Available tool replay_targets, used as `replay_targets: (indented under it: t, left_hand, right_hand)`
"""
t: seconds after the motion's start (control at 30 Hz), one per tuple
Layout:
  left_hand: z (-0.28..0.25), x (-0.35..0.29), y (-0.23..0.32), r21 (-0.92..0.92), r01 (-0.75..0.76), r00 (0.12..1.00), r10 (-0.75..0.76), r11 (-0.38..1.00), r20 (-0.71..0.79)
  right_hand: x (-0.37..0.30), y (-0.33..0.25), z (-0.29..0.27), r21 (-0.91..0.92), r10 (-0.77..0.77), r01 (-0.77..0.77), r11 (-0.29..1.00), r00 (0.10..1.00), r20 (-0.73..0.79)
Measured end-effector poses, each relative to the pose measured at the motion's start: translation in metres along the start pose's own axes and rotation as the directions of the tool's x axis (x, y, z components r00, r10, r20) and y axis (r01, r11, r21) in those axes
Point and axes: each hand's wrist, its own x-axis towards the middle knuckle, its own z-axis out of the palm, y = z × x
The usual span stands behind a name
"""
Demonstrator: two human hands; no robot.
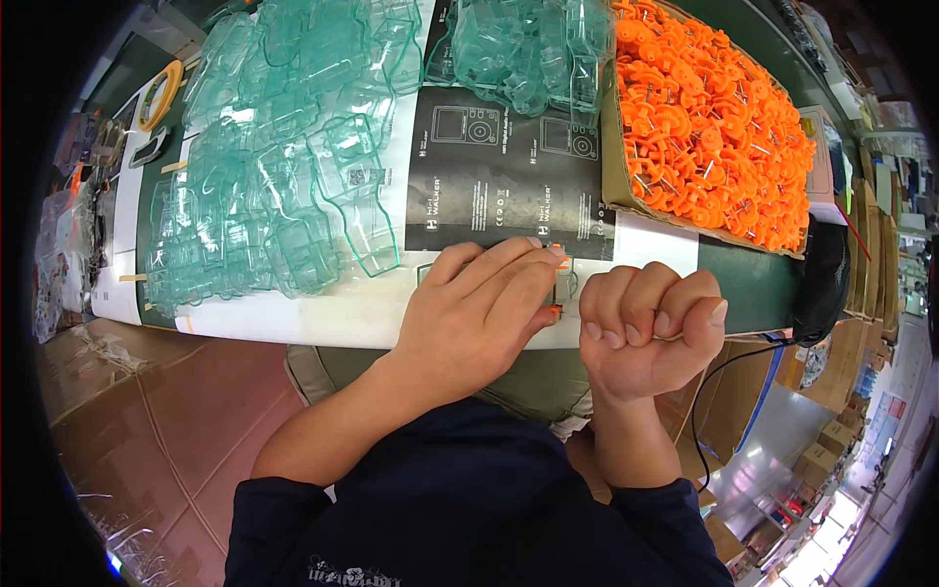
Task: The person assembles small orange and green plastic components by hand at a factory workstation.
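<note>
My left hand (479, 313) lies across a clear plastic blister shell (566, 287) at the table's front edge, fingers together and thumb tucked against its right end. Most of that shell is hidden under the hand. Bits of an orange plastic part (557, 309) show beside the thumb and fingertips. Just to the right, my right hand (650, 323) is curled into a fist, fingertips turned in to the palm, with nothing showing in it.
Many greenish clear plastic shells (284, 186) are heaped at the left, with another pile (528, 49) at the far middle. A cardboard box (612, 147) full of orange plastic pieces with metal pins stands at the right. Black printed sheets (460, 176) cover the table's middle. A tape roll (161, 95) lies far left.
</note>
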Motion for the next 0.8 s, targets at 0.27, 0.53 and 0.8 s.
replay_targets:
  t: [0.27, 0.53, 0.8]
  left_hand:
    - [-0.001, 0.003, 0.001, -0.017, 0.004, 1.0, -0.004, 1.0, -0.004]
    - [0.0, 0.002, 0.0, -0.008, 0.002, 1.0, -0.002, 1.0, 0.003]
    - [0.0, 0.002, 0.0, -0.009, 0.005, 1.0, -0.005, 1.0, 0.004]
  right_hand:
    - [0.001, -0.001, 0.001, 0.022, 0.018, -0.018, 1.0, 1.0, -0.006]
    - [0.003, -0.003, 0.004, -0.014, 0.041, -0.041, 0.999, 0.999, -0.012]
    - [-0.006, 0.004, 0.006, -0.106, -0.067, 0.07, 0.992, 0.997, 0.03]
